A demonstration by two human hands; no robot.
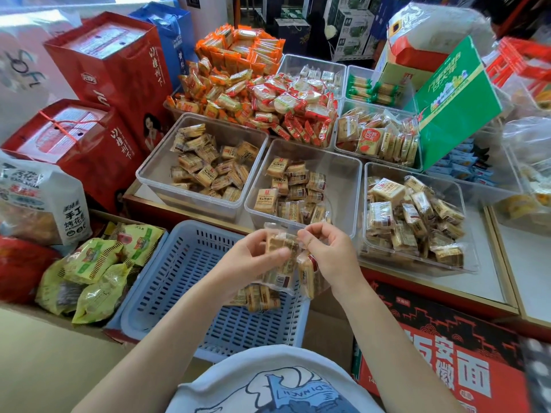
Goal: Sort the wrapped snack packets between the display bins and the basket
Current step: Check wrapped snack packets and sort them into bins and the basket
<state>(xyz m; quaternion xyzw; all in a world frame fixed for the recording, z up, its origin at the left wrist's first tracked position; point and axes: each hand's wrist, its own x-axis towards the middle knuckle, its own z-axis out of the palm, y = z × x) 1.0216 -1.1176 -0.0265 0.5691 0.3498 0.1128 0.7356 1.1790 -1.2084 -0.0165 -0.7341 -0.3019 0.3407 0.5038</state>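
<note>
Over the blue slotted basket, both hands hold a bunch of clear-wrapped brown snack packets. My left hand grips the bunch from the left, thumb across a packet. My right hand pinches a wrapper at the top and holds more packets under its palm. A few packets lie in the basket's right side. Behind stand clear display bins with the same packets: a left bin, a middle bin and a right bin.
Farther bins hold orange and red snack packs and green-wrapped sticks. Red gift boxes stand at left, yellow-green bags beside the basket, a tilted green carton at right, a red printed carton below the counter edge.
</note>
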